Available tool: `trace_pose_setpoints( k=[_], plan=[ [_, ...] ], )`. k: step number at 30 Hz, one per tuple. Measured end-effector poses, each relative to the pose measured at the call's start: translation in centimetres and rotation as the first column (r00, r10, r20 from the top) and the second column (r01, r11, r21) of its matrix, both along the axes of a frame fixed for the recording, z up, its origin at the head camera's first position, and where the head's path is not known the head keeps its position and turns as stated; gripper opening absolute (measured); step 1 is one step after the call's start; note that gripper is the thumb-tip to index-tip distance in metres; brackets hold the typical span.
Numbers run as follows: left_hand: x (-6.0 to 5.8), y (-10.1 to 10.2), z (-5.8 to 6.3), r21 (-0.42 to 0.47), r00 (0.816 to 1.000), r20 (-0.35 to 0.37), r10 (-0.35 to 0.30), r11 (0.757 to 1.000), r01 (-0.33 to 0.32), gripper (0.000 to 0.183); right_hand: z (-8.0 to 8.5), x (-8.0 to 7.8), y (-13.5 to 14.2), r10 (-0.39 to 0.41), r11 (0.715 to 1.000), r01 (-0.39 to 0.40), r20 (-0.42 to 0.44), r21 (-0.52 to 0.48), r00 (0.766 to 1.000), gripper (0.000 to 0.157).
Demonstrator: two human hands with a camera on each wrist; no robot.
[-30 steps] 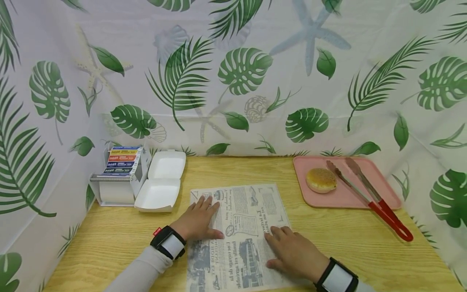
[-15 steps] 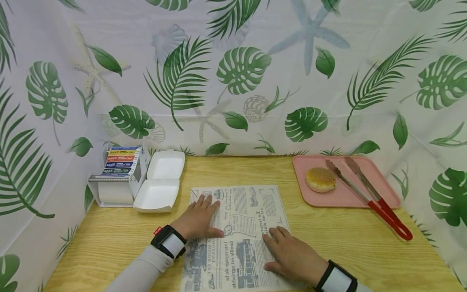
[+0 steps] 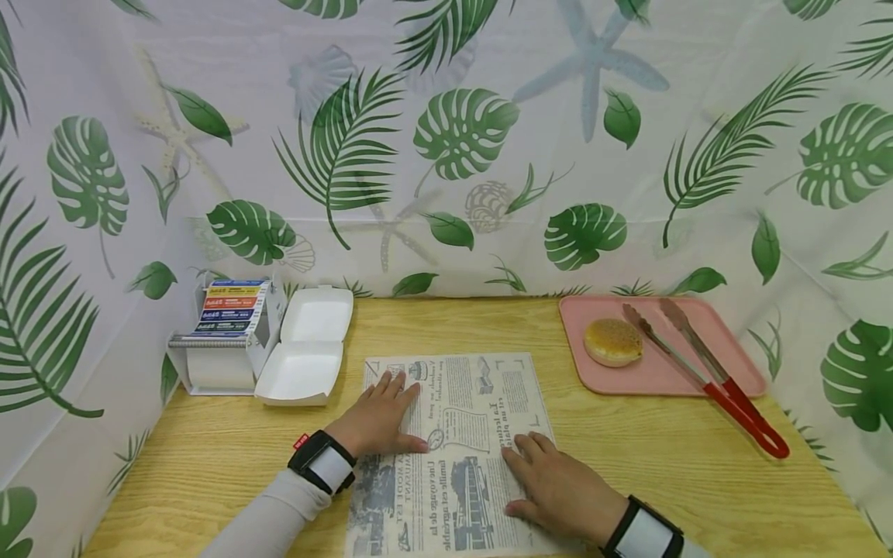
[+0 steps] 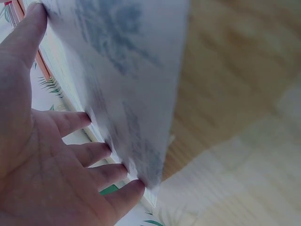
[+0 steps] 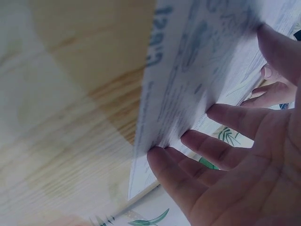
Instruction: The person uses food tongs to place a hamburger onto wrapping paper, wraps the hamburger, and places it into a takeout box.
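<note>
A sheet of newsprint-patterned wrapping paper (image 3: 463, 465) lies flat on the wooden table in front of me. My left hand (image 3: 380, 418) rests with fingers spread on its left side. On the lower right part of the sheet, my right hand (image 3: 561, 488) rests with its fingers extended. In the left wrist view, the fingertips of the left hand (image 4: 70, 160) touch the paper (image 4: 127, 70) near its edge. The right wrist view shows the fingertips of the right hand (image 5: 230, 165) against the paper (image 5: 188, 80) as well.
An open white clamshell box (image 3: 303, 372) stands at the back left, beside a dispenser (image 3: 223, 337) with colored label strips. At the back right, a pink tray (image 3: 670, 384) holds a bun (image 3: 614, 342) and red-handled tongs (image 3: 739, 411). Leaf-patterned cloth (image 3: 488, 256) hangs behind the table.
The paper's lower part has shifted slightly left, and the right hand has moved a little left with it. The left hand stays nearly still.
</note>
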State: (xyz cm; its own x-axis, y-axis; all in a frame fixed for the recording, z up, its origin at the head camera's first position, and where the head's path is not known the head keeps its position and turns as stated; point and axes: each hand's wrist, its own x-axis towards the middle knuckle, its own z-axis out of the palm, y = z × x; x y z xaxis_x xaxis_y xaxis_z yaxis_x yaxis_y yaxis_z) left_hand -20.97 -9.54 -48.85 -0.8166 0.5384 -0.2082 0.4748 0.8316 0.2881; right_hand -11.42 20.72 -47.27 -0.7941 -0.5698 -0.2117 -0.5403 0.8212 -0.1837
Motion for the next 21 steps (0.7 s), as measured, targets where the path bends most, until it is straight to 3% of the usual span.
trace_pose_setpoints(
  k=[5, 10, 16, 21],
  plan=[
    [-0.1, 0.0, 0.0, 0.007, 1.000, 0.001, 0.005, 1.000, -0.005, 0.101, 1.2, -1.4, 0.7, -0.050, 0.998, 0.047, -0.090, -0.042, 0.995, 0.068],
    [0.0, 0.0, 0.2, 0.015, 1.000, 0.006, 0.004, 1.000, -0.004, 0.100, 2.4, -3.7, 3.1, -0.163, 0.985, 0.148, -0.206, -0.088, 0.965, 0.060],
    [0.1, 0.0, 0.2, 0.009, 1.000, 0.000, 0.000, 1.000, 0.000, 0.100, 2.3, -5.8, 7.2, -0.319, 0.945, 0.299, -0.175, -0.131, 0.932, 0.060],
    [0.0, -0.1, 0.1, 0.005, 1.000, 0.005, 0.004, 1.000, -0.004, 0.101, 2.1, -6.6, 12.0, -0.433, 0.899, 0.419, -0.126, -0.128, 0.892, 0.060]
  ],
)
